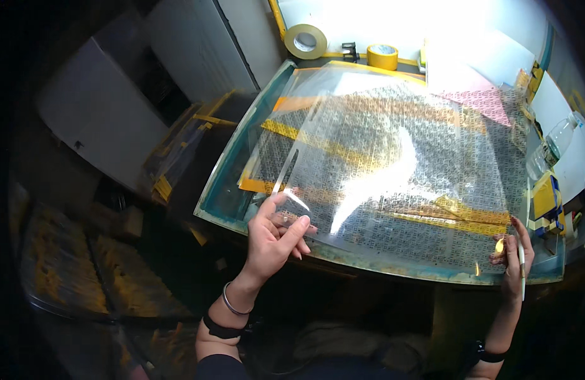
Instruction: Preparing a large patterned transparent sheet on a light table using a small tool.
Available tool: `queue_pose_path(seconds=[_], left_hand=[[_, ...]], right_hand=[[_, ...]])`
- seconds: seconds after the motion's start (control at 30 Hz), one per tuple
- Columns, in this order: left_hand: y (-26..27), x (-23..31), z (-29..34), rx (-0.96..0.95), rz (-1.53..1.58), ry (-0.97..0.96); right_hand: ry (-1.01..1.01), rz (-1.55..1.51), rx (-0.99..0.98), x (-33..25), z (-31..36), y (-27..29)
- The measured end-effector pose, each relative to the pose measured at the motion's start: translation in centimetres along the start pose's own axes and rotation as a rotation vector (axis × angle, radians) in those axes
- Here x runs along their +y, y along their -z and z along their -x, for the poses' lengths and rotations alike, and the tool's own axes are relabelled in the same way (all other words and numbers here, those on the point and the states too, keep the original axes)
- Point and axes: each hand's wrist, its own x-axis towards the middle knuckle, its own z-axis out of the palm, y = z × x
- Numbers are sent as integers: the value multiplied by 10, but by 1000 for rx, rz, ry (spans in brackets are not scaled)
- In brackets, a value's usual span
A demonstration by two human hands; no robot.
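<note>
A large transparent film sheet (356, 133), covered over much of its area with rows of small dark print, is held over a worktable (232, 152) with a teal frame. Bright glare hides part of its middle. My left hand (270, 237) pinches the sheet's near left corner between thumb and fingers. At the near right corner my right hand (514, 259) is closed on the sheet's edge. A thin white stick, perhaps a pen or brush, (522, 278) is also held along that hand. Yellow tape strips (280, 130) show across and through the film.
Along the back edge stand a wide tape roll (305, 42), a black clip (349, 52) and a yellow tape roll (382, 57). On the right are a pink sheet (485, 104), a clear plastic bottle (554, 145) and a yellow-and-blue box (546, 195). A pale cabinet (102, 107) stands left.
</note>
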Motion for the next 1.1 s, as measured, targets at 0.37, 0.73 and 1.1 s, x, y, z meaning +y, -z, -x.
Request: queue_pose_path(seconds=[0.37,0.73,1.1], left_hand=[[16,8,15,66,-14,31],[21,9,19,122,-35,0],[32,13,23,138,-57,74]], right_hand=[[-24,50,49,4,1,3],[-12,59,49,7,0,3],[8,65,34,14,-1,10]])
